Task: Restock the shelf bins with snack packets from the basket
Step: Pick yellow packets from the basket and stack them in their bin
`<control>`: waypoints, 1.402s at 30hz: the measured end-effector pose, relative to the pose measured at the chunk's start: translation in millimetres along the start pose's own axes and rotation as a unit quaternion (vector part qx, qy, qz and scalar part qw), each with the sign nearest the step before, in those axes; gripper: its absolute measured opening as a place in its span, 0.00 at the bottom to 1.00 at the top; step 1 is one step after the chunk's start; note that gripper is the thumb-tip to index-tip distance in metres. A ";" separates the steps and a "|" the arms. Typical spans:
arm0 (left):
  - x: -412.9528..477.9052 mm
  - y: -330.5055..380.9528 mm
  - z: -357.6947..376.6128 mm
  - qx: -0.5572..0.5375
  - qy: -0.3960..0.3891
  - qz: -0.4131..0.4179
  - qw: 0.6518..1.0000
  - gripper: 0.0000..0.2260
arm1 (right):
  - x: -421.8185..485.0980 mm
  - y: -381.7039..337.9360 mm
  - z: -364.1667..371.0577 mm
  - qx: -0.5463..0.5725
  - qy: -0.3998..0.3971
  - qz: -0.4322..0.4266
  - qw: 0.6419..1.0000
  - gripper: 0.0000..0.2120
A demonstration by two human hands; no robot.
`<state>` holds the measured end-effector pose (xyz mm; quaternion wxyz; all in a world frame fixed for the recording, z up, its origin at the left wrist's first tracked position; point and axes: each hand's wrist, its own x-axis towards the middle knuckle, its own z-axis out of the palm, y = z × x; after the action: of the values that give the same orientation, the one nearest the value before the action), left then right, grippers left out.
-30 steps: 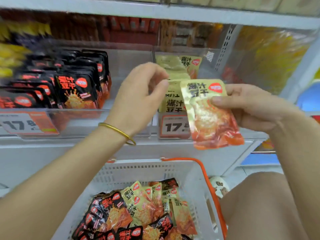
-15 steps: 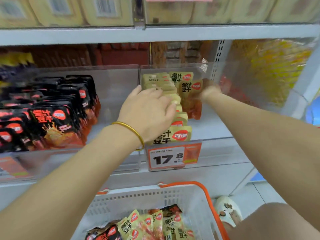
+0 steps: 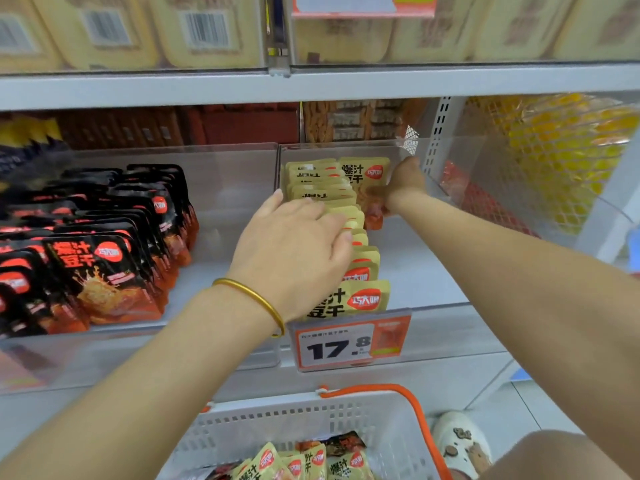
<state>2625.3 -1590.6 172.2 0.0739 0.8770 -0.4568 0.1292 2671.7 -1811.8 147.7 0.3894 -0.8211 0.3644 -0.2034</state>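
Observation:
A row of yellow snack packets (image 3: 360, 265) stands in the clear shelf bin (image 3: 433, 271) at the middle. My left hand (image 3: 298, 251) lies flat on top of that row, fingers straight, pressing the packets. My right hand (image 3: 403, 181) reaches to the back of the bin and grips one yellow packet (image 3: 367, 181), held upright behind the row. Below, the white basket (image 3: 294, 420) with an orange handle holds more yellow and black packets (image 3: 311, 462).
A bin of black packets (image 3: 104, 244) sits to the left. A price tag reading 17.8 (image 3: 349, 344) hangs on the bin front. Another clear bin with yellow goods (image 3: 554, 161) is at the right. A shelf board (image 3: 311, 84) runs overhead. My shoe (image 3: 460, 441) is on the floor.
My right hand carried the yellow packet from in front of the shelf into the back of the bin. My left hand came down flat onto the row of packets.

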 end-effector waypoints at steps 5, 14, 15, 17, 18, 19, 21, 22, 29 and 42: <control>-18.0 -3.6 -16.4 -0.093 0.153 0.026 0.983 0.22 | -71.2 -24.7 -62.5 -0.107 -0.028 -0.119 0.987 0.10; -172.0 -20.1 75.8 -0.096 0.021 0.102 0.990 0.12 | -252.3 45.1 12.2 -0.329 -0.459 -0.149 0.812 0.06; -177.7 -23.6 91.4 -0.089 -0.042 0.087 0.991 0.13 | -251.1 70.1 48.0 -0.368 -0.490 -0.126 0.780 0.07; -182.8 -25.7 113.2 -0.094 -0.112 0.062 0.987 0.16 | -250.0 132.0 104.6 -0.432 -0.501 -0.102 0.743 0.10; -182.9 -23.9 117.2 -0.089 -0.142 0.060 0.984 0.16 | -252.9 163.8 123.3 -0.449 -0.493 -0.072 0.741 0.09; -190.8 -31.1 127.1 -0.077 -0.167 0.048 0.982 0.15 | -258.0 192.8 151.1 -0.460 -0.497 -0.044 0.734 0.10; -194.5 -33.2 135.9 -0.054 -0.176 0.059 0.981 0.13 | -264.9 228.1 164.9 -0.465 -0.497 0.013 0.733 0.12; -193.9 -32.2 136.9 -0.043 -0.183 0.058 0.980 0.13 | -263.8 228.6 164.1 -0.467 -0.504 0.015 0.726 0.11; -179.1 -17.2 127.7 -0.229 -0.286 -0.032 0.930 0.14 | -235.7 89.7 64.1 -0.279 -0.556 -0.092 0.778 0.12; -121.5 18.2 5.9 -0.581 -0.019 -0.126 0.804 0.03 | -252.4 49.8 -64.7 0.226 -0.391 -0.032 0.892 0.18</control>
<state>2544.5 -1507.4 131.0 0.5761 0.7225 -0.3332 -0.1875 2445.3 -1674.0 135.5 0.6688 -0.7352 0.1008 0.0446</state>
